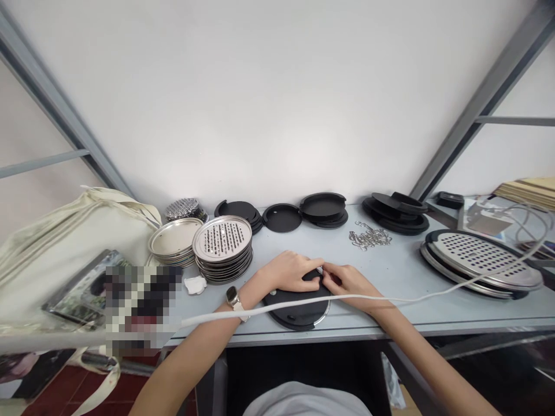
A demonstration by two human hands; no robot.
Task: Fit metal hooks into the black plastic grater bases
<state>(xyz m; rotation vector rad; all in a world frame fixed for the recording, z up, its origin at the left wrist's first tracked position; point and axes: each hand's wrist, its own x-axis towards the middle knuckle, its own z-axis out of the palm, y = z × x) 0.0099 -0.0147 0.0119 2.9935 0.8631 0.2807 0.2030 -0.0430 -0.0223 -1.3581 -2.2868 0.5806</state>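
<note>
In front of me on the table lies a black round plate (295,315), with a thin silver edge showing at its lower right. My left hand (295,271) rests over the plate's far side, index finger and thumb curled at its right rim. Against those fingertips, my right hand (344,280) has its fingers pinched together at the same spot. A small shiny bit (319,270) shows between the hands, too small to name. My fingers hide that part of the rim. A white cable (277,305) crosses in front of the plate and my right wrist.
Stacked perforated metal discs (222,238) and plain metal discs (176,237) stand at left, by a white scrap (195,285). Black round plates (323,206) line the wall. Small metal hooks (370,237) lie at right, near large perforated grater discs (481,257). A cloth bag (65,248) is far left.
</note>
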